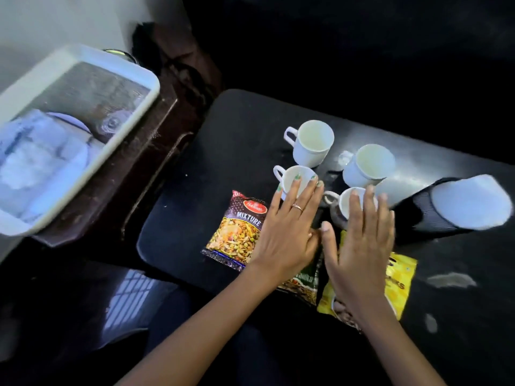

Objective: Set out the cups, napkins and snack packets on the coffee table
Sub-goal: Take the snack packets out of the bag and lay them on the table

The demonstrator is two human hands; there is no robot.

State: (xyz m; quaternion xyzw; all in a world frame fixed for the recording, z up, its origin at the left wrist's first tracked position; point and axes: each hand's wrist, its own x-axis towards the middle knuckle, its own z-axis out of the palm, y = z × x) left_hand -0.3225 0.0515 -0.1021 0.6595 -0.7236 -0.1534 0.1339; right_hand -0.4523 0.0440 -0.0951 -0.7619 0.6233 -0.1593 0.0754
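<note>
Dark table (223, 151): left grip (284, 232) flat, fingers straight, empty, over Mixture packet (237, 232); right grip (359, 246) likewise, over yellow packet (401, 285); cups (312, 143) beyond fingertips.

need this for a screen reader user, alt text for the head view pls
Left hand and right hand, fingers straight, reach over four white cups and three snack packets on a black coffee table; a white tray sits left.

Dim room; pale wall (41, 18) upper left; dark wooden side table (145, 151); window reflection on floor (131, 299).
</note>
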